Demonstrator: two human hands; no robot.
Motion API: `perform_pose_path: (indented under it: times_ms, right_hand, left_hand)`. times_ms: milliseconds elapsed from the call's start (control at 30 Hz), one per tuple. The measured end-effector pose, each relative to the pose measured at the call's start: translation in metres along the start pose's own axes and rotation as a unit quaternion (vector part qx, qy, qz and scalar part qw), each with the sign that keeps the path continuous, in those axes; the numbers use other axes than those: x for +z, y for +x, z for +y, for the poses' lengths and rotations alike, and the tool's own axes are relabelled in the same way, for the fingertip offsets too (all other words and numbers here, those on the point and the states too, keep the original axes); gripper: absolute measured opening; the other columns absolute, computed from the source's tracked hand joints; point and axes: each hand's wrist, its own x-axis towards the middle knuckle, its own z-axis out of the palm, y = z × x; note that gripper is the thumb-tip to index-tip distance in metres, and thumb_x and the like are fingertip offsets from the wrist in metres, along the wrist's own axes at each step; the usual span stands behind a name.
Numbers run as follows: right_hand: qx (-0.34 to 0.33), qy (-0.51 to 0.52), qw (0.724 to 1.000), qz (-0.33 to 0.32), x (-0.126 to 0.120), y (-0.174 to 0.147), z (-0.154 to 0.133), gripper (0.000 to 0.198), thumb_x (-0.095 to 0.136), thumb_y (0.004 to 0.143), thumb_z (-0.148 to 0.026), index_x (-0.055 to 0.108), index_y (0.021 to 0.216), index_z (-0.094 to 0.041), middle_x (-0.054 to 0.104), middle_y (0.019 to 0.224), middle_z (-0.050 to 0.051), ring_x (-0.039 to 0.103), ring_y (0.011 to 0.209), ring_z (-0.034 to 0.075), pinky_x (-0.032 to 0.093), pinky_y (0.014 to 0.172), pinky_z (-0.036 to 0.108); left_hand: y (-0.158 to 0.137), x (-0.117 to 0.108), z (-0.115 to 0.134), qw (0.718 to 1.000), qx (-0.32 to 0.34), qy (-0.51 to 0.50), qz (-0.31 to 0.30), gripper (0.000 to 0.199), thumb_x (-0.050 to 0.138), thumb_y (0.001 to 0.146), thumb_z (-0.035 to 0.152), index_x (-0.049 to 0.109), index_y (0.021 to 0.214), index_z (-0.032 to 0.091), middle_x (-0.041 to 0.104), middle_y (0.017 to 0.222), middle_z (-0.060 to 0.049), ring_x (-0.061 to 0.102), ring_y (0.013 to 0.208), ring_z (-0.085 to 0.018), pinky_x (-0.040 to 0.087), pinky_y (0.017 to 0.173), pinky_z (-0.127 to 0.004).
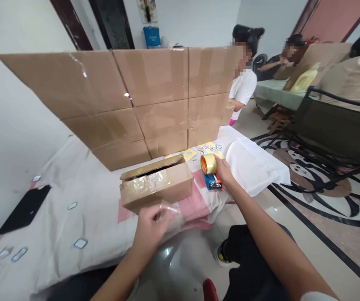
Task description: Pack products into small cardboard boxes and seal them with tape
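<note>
My left hand [153, 223] is closed in front of the small cardboard box, its fingers pinching a strip of clear tape [174, 210]. The brown box [159, 190] lies on the patterned cloth; clear tape covers part of it, and a dark gap shows under its raised flap [148, 168]. To the right of the box, my right hand [224, 172] grips a tape dispenser [213, 182] with blue and orange parts. A yellowish roll of packing tape [209, 164] sits at its top. My right fingers are partly hidden behind the roll and dispenser.
A tall cardboard panel [161, 108] stands across the cloth-covered surface [101, 217]. A black flat object [24, 209] lies at left. Beyond the panel is a person in a white shirt [244, 90]; another person [274, 65] is near a farther table. A dark folding chair [340, 113] stands at right.
</note>
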Motion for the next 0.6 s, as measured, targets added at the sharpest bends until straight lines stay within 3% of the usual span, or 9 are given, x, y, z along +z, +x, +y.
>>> perform_pose_path:
  times_ms: [67,133,233,300,400,467,600]
  right_hand:
    - [-0.010,-0.027,0.999,-0.013,-0.003,0.003,0.000,0.059,0.052,0.078,-0.077,0.060,0.075,-0.018,0.064,0.075,0.004,0.056,0.077,0.020,0.044,0.072,0.032]
    - [-0.054,-0.052,0.997,0.023,-0.012,0.000,-0.003,0.056,0.050,0.083,-0.074,0.061,0.084,-0.018,0.062,0.080,0.004,0.056,0.079,0.020,0.044,0.075,0.033]
    - [-0.203,-0.103,0.970,0.082,-0.022,-0.021,-0.020,0.043,0.060,0.086,-0.056,0.058,0.108,-0.019,0.059,0.091,0.003,0.056,0.085,0.020,0.044,0.077,0.034]
    - [-0.324,-0.136,0.936,0.018,-0.015,-0.049,-0.040,0.040,0.067,0.085,-0.041,0.057,0.118,-0.020,0.059,0.099,0.005,0.057,0.091,0.020,0.044,0.079,0.034]
    - [-0.426,-0.134,0.877,-0.180,0.015,-0.100,-0.068,0.038,0.072,0.084,-0.030,0.060,0.120,-0.023,0.063,0.108,0.007,0.058,0.100,0.023,0.046,0.086,0.038]
    - [-0.408,-0.091,0.874,-0.247,0.039,-0.127,-0.077,0.042,0.074,0.085,-0.030,0.059,0.125,-0.025,0.064,0.109,0.007,0.059,0.102,0.023,0.048,0.089,0.039]
    - [-0.288,-0.005,0.927,-0.242,0.070,-0.147,-0.078,0.046,0.075,0.086,-0.031,0.058,0.129,-0.028,0.067,0.113,0.006,0.059,0.078,0.015,0.050,0.071,0.030]
  left_hand:
    - [0.009,-0.005,0.004,0.995,-0.066,-0.080,0.009,0.043,0.061,0.087,0.051,0.076,0.066,0.017,0.076,0.073,-0.006,0.057,0.052,-0.012,0.044,0.051,-0.024]
    - [0.016,-0.010,0.005,0.983,-0.111,-0.146,0.016,0.052,0.058,0.087,0.060,0.075,0.064,0.016,0.075,0.073,-0.008,0.050,0.049,-0.011,0.041,0.048,-0.024]
    - [0.022,-0.014,0.004,0.973,-0.138,-0.183,0.012,0.055,0.059,0.086,0.063,0.075,0.065,0.015,0.076,0.076,-0.010,0.052,0.053,-0.012,0.040,0.049,-0.024]
    - [0.023,-0.016,0.002,0.975,-0.135,-0.178,-0.001,0.053,0.060,0.086,0.063,0.076,0.067,0.016,0.076,0.077,-0.010,0.052,0.055,-0.013,0.041,0.050,-0.024]
    - [0.022,-0.015,0.000,0.981,-0.123,-0.150,-0.016,0.053,0.058,0.088,0.062,0.077,0.071,0.016,0.070,0.066,-0.006,0.051,0.055,-0.013,0.041,0.053,-0.025]
    - [0.021,-0.014,0.000,0.988,-0.106,-0.112,-0.011,0.055,0.055,0.090,0.062,0.074,0.067,0.015,0.061,0.056,-0.002,0.049,0.054,-0.012,0.040,0.054,-0.025]
    - [0.018,-0.009,-0.002,0.995,-0.091,-0.041,0.007,0.054,0.055,0.091,0.059,0.067,0.061,0.016,0.057,0.055,0.000,0.052,0.058,-0.013,0.041,0.056,-0.025]
